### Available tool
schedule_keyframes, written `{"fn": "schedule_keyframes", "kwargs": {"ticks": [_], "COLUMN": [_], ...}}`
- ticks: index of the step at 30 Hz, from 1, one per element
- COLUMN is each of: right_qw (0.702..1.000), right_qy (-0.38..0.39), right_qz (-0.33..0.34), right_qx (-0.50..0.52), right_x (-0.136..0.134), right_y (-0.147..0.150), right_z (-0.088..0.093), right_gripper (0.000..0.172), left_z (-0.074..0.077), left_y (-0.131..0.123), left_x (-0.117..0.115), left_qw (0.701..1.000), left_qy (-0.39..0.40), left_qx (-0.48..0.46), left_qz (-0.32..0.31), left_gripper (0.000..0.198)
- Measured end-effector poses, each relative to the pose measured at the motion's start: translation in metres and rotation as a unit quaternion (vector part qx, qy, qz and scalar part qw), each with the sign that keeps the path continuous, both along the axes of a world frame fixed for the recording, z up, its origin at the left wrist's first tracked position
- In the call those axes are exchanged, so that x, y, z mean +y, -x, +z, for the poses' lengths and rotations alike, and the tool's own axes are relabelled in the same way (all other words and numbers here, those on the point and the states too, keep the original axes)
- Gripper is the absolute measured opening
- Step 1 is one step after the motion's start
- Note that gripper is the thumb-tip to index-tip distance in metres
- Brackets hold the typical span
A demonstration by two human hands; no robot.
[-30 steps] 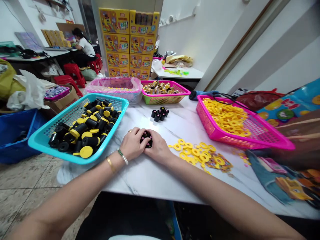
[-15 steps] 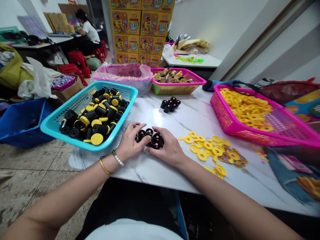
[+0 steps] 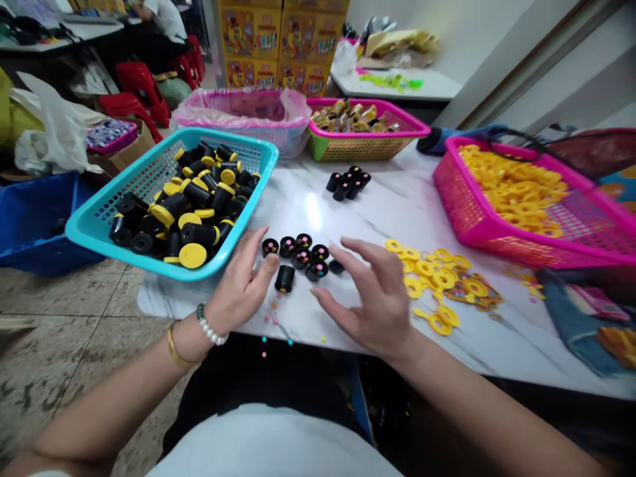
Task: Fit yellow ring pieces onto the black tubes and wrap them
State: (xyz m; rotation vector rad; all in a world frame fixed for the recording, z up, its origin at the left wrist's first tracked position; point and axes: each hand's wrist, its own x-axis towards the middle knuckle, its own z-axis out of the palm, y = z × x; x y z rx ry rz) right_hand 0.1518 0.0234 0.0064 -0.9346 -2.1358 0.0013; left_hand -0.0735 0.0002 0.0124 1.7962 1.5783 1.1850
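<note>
Several small black cylinders (image 3: 297, 252) with coloured beads inside stand on the white marble table (image 3: 377, 212); one (image 3: 285, 279) lies tipped over. Tiny coloured beads (image 3: 276, 322) are scattered near the table's front edge. My left hand (image 3: 242, 283) is open, fingers spread, just left of the cluster, with a fingertip near the tipped cylinder. My right hand (image 3: 373, 295) is open, fingers stretched out, hovering right of the cluster. Neither hand holds anything.
A turquoise basket (image 3: 106, 228) of black-and-yellow tubes sits at left. Yellow rings (image 3: 437, 278) lie loose at right, beside a pink basket (image 3: 477, 228) of rings. A second group of black cylinders (image 3: 348, 183), two more baskets and yellow cartons stand farther back. Another person sits far left.
Both hands let go of the black cylinders and drew apart, fingers opening. One cylinder tipped over and small beads spilled on the table. The view tilted down.
</note>
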Motion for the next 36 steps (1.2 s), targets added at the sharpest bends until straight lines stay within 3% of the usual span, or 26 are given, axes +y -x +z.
{"fn": "schedule_keyframes", "kwargs": {"ticks": [2, 4, 5, 6, 7, 8, 10, 13, 15, 20, 25, 27, 30, 33, 36], "right_qw": [0.998, 0.981, 0.963, 0.944, 0.929, 0.924, 0.947, 0.987, 0.986, 0.945, 0.939, 0.950, 0.953, 0.922, 0.913], "right_qy": [0.005, 0.089, 0.152, 0.208, 0.247, 0.262, 0.211, 0.067, 0.013, -0.001, -0.035, 0.007, 0.150, 0.297, 0.330], "right_qz": [0.020, 0.063, 0.098, 0.136, 0.171, 0.197, 0.206, 0.149, 0.132, 0.144, 0.175, 0.205, 0.239, 0.245, 0.240], "right_qx": [0.065, 0.162, 0.199, 0.219, 0.217, 0.198, 0.128, -0.002, -0.104, -0.293, -0.295, -0.234, -0.111, -0.032, -0.026], "right_x": [-0.033, -0.064, -0.076, -0.086, -0.092, -0.094, -0.086, -0.056, -0.033, 0.004, -0.003, -0.017, -0.043, -0.066, -0.081], "right_y": [-0.004, -0.007, -0.008, -0.009, -0.009, -0.009, -0.007, 0.003, 0.013, 0.035, 0.037, 0.036, 0.035, 0.034, 0.033], "right_z": [0.001, -0.007, -0.012, -0.016, -0.020, -0.022, -0.020, -0.007, 0.001, 0.001, -0.006, -0.003, 0.001, -0.003, -0.015], "right_gripper": [0.055, 0.051, 0.048, 0.046, 0.045, 0.043, 0.041, 0.045, 0.046, 0.040, 0.039, 0.047, 0.053, 0.045, 0.038], "left_z": [-0.005, -0.026, -0.041, -0.059, -0.078, -0.095, -0.123, -0.138, -0.137, -0.140, -0.148, -0.150, -0.154, -0.156, -0.157], "left_y": [0.003, 0.007, 0.009, 0.010, 0.012, 0.013, 0.014, 0.009, 0.003, -0.003, 0.003, 0.005, 0.004, 0.003, 0.007], "left_x": [-0.038, -0.079, -0.098, -0.112, -0.123, -0.128, -0.124, -0.102, -0.089, -0.091, -0.104, -0.104, -0.104, -0.107, -0.112], "left_qw": [0.998, 0.974, 0.929, 0.847, 0.738, 0.704, 0.659, 0.647, 0.646, 0.636, 0.588, 0.585, 0.598, 0.630, 0.679], "left_qy": [-0.021, 0.042, 0.140, 0.265, 0.381, 0.411, 0.443, 0.435, 0.423, 0.438, 0.472, 0.469, 0.470, 0.474, 0.476], "left_qx": [-0.053, -0.221, -0.338, -0.459, -0.557, -0.580, -0.607, -0.625, -0.635, -0.635, -0.654, -0.658, -0.644, -0.609, -0.554], "left_qz": [0.006, -0.009, -0.047, -0.051, -0.011, 0.011, 0.034, 0.029, 0.016, -0.021, -0.058, -0.069, -0.085, -0.086, -0.076], "left_gripper": [0.050, 0.031, 0.035, 0.040, 0.044, 0.044, 0.038, 0.031, 0.028, 0.025, 0.047, 0.043, 0.033, 0.032, 0.036]}}
